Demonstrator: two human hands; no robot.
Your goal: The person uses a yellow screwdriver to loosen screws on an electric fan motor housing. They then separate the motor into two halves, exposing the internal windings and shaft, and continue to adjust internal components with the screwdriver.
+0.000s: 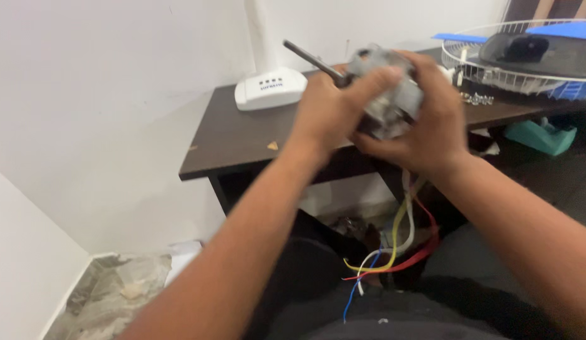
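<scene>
I see both hands clamped on a grey fan motor (387, 94), held up in the air in front of the dark wooden table (242, 135), above the lap. My left hand (334, 107) wraps the motor's left side, fingers curled over the front where the dark metal shaft (309, 60) sticks out up and to the left. My right hand (425, 123) cups the right side and underside, fingers over the top. The motor sits between the two palms, mostly covered and blurred. Coloured wires (400, 245) (yellow, white, red, blue) hang from under the motor down past the right wrist onto the lap. On the table: a white fan base with buttons (271, 88) at the back left, a white wire fan guard (488, 69) with blue blades (567, 30) at the right. A teal object (542, 135) lies below the table's right end.
</scene>
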